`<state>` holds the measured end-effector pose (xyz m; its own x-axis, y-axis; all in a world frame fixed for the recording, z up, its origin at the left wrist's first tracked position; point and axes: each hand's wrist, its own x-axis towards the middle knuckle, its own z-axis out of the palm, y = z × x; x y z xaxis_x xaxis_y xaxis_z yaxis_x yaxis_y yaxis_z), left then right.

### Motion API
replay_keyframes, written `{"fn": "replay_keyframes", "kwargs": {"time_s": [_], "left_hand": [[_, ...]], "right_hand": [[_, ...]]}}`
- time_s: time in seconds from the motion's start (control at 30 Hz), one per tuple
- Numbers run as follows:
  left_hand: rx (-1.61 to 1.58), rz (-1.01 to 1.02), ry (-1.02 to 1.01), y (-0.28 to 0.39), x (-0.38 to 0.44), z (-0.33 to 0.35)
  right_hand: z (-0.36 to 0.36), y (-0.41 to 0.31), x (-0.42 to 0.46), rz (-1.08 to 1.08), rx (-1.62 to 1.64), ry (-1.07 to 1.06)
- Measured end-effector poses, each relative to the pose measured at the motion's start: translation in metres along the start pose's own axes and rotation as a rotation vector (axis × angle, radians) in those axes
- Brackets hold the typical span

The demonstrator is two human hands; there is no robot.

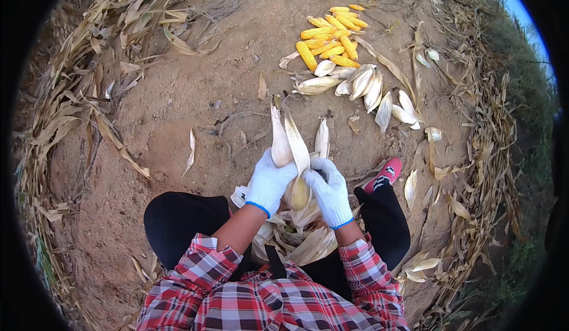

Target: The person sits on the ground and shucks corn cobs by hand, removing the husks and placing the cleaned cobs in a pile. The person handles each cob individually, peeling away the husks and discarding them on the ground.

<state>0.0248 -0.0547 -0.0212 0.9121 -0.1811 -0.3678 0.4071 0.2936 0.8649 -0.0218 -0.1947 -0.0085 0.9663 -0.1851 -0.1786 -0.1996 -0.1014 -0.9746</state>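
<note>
Both of my hands wear white knit gloves with blue cuffs. My left hand [271, 182] is closed around a corn ear in its dry husk [280, 142], whose tip points away from me. A pale husk leaf [297, 146] stands up between my hands, and my right hand [328, 188] grips its lower edge with bent fingers. More husk [298, 195] hangs below between the hands. Loose husks [311, 244] lie between my legs. Another husk-covered ear [322, 139] lies just beyond my right hand.
Husked yellow corn ears [331, 35] lie in a pile on bare soil ahead, with ears still in pale husks [364, 82] beside them. Dry stalks and leaves [482, 166] border the ground on the right, others [66, 64] on the left. My pink shoe [386, 171] rests at right.
</note>
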Motion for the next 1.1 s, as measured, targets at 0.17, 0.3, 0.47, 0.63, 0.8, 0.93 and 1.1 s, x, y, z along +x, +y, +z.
{"fn": "replay_keyframes", "kwargs": {"time_s": [0.17,0.3,0.47,0.63,0.8,0.93,1.1], "left_hand": [[0.387,0.149,-0.065,-0.019,-0.001,0.002],[-0.009,-0.054,-0.043,-0.004,-0.006,0.01],[-0.325,-0.053,0.126,-0.005,0.012,-0.006],[-0.53,0.038,0.275,0.018,0.02,-0.022],[-0.44,0.076,0.227,0.033,0.007,-0.005],[-0.224,0.057,0.221,0.031,0.005,-0.006],[-0.213,-0.053,0.133,0.003,0.008,-0.013]], "right_hand": [[-0.003,-0.003,0.002,-0.017,-0.136,-0.007],[-0.009,-0.001,0.005,0.082,0.54,0.096],[-0.017,-0.007,0.004,0.189,1.009,0.162],[-0.031,0.004,0.001,0.209,0.581,-0.131],[0.007,0.002,-0.014,0.217,-0.061,-0.407],[0.011,0.014,-0.018,0.214,-0.17,-0.513],[0.003,0.006,-0.016,0.053,-0.555,-0.44]]}}
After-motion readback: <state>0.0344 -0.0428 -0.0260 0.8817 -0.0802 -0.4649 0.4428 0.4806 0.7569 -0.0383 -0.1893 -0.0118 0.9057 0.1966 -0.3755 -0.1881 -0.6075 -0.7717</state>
